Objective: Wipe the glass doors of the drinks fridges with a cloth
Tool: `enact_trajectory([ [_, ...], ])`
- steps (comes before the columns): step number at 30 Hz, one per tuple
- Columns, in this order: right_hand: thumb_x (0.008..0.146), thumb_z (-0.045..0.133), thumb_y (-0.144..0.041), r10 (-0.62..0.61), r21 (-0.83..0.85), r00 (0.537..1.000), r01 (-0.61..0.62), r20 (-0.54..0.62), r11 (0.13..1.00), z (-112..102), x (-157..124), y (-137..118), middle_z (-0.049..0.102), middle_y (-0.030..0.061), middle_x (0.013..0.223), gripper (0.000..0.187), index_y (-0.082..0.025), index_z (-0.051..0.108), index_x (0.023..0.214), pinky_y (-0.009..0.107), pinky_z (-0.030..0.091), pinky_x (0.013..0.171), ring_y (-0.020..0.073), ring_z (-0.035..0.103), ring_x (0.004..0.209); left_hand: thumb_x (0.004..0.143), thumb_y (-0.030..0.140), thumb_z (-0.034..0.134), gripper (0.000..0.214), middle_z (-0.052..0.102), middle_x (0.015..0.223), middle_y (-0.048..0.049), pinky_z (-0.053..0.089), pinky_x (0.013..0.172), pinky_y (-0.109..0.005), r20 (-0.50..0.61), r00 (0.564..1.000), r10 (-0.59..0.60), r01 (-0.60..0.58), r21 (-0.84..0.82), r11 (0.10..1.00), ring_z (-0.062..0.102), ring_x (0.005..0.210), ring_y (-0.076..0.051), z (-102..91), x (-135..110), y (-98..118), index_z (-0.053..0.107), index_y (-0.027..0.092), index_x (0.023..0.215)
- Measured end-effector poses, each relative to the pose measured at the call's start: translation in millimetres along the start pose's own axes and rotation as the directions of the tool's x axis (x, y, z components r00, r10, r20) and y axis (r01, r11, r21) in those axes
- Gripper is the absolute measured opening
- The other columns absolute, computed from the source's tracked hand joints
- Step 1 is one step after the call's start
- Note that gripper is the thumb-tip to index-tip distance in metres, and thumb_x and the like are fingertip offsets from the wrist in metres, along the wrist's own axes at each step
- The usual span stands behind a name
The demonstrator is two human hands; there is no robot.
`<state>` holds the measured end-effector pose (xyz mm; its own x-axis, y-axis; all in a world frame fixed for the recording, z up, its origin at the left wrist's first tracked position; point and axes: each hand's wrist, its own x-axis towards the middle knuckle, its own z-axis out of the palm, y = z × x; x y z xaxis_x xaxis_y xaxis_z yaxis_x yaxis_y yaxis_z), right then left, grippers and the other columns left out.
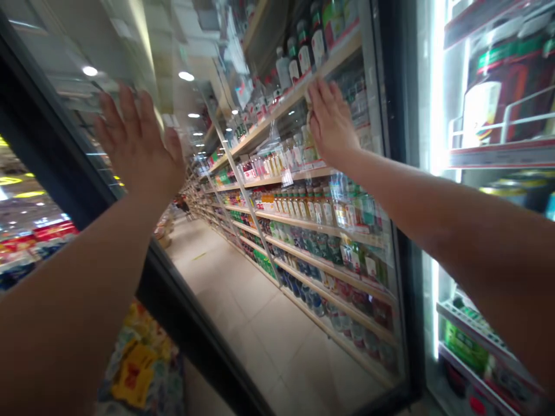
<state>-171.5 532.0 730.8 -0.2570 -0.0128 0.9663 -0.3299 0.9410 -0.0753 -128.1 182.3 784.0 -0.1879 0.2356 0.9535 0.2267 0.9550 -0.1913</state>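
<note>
Evidently, both the left hand [137, 147] at upper left and the right hand [332, 124] right of upper centre hold their fingers straight and uncurled before the glass door [243, 242] filling mid-frame, its top cut off, palm contact hard to make out.

Seen from head height over outstretched forearms [433, 202], one wide view faces forward to a door [195, 323] close behind the spread fingers [129, 110], taking in ceiling lights [186, 75] between them, floor [255, 329] well below, and a lit fridge [437, 115] beyond the right hand's fingers.
</note>
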Motion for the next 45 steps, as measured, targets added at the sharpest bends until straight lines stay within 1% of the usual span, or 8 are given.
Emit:
enact_trajectory([
  [13,0.105,0.028,-0.024,-0.114,-0.020,0.993,0.113,-0.035,0.993,15,-25,-34,0.022,-0.0013,0.171,0.060,-0.020,0.030,0.165,0.047,0.026,0.135,0.0242,0.018,0.162,0.088,0.034,0.043,0.088,0.003,0.176,-0.0012,-0.007,0.130,-0.051,0.056,0.994,-0.098,0.093,0.096,0.991,-0.005,0.163,-0.030,15.6,15,-16,0.017,0.016,0.170],
  [19,0.104,0.029,-0.025,-0.141,0.001,0.990,0.141,0.020,0.990,8,-11,-46,0.022,-0.0029,0.171,0.061,-0.022,0.029,0.165,0.047,0.030,0.134,0.0225,0.020,0.161,0.096,0.053,0.019,0.081,0.004,0.176,0.0044,-0.009,0.128,-0.049,-0.063,0.998,0.026,-0.021,0.072,0.997,-0.003,0.162,-0.031,30.3,14,-34,0.017,0.019,0.170],
  [24,0.104,0.025,-0.026,-0.099,0.048,0.994,0.100,-0.037,0.994,18,-19,-62,0.021,-0.0074,0.171,0.061,-0.025,0.030,0.165,0.046,0.024,0.136,0.0201,0.016,0.162,0.097,0.058,0.027,0.080,0.001,0.173,0.0197,-0.013,0.129,-0.037,-0.072,0.997,0.012,-0.012,0.006,1.000,-0.003,0.162,-0.024,29.5,9,-33,0.018,0.028,0.170],
  [28,0.102,0.025,-0.025,-0.217,0.043,0.976,0.217,-0.004,0.975,21,-18,-75,0.022,-0.0071,0.171,0.064,-0.023,0.032,0.165,0.047,0.023,0.135,0.0210,0.018,0.162,0.098,0.052,0.033,0.077,0.005,0.174,0.0144,-0.009,0.130,-0.042,-0.052,0.998,-0.018,0.019,0.026,0.999,-0.002,0.163,-0.025,24.5,10,-25,0.020,0.026,0.170],
  [31,0.097,0.028,-0.024,-0.143,0.032,0.985,0.140,0.098,0.990,18,9,-94,0.016,-0.0116,0.171,0.069,-0.029,0.028,0.166,0.047,0.024,0.134,0.0205,0.016,0.162,0.094,0.039,0.043,0.082,0.004,0.176,0.0060,-0.009,0.130,-0.047,0.027,0.993,-0.112,0.110,0.071,0.991,-0.004,0.163,-0.026,19.8,15,-21,0.017,0.021,0.170],
  [35,0.098,0.022,-0.026,-0.155,0.086,0.988,0.155,-0.007,0.984,28,12,-116,0.020,-0.0105,0.170,0.068,-0.027,0.031,0.165,0.046,0.022,0.136,0.0202,0.015,0.163,0.092,0.030,0.043,0.085,0.000,0.176,0.0032,-0.009,0.130,-0.050,0.093,0.981,-0.170,0.158,0.124,0.980,-0.007,0.163,-0.026,16.4,18,-22,0.012,0.020,0.171],
  [41,0.098,0.024,-0.023,-0.330,0.101,0.944,0.328,0.010,0.939,32,1,-123,0.025,-0.0130,0.168,0.066,-0.031,0.036,0.162,0.047,0.022,0.136,0.0195,0.019,0.162,0.098,0.041,0.030,0.076,0.003,0.176,0.0049,-0.006,0.129,-0.050,-0.007,0.998,-0.055,0.056,0.115,0.992,-0.003,0.163,-0.027,26.4,12,-31,0.015,0.020,0.170],
  [45,0.098,0.030,-0.022,-0.214,0.035,0.977,0.213,0.011,0.976,30,20,-134,0.021,-0.0132,0.169,0.067,-0.034,0.032,0.164,0.047,0.024,0.136,0.0183,0.018,0.162,0.100,0.052,0.029,0.077,0.007,0.176,0.0079,-0.008,0.131,-0.043,-0.035,0.998,-0.051,0.053,0.054,0.997,-0.001,0.163,-0.026,27.0,7,-31,0.021,0.021,0.169],
])
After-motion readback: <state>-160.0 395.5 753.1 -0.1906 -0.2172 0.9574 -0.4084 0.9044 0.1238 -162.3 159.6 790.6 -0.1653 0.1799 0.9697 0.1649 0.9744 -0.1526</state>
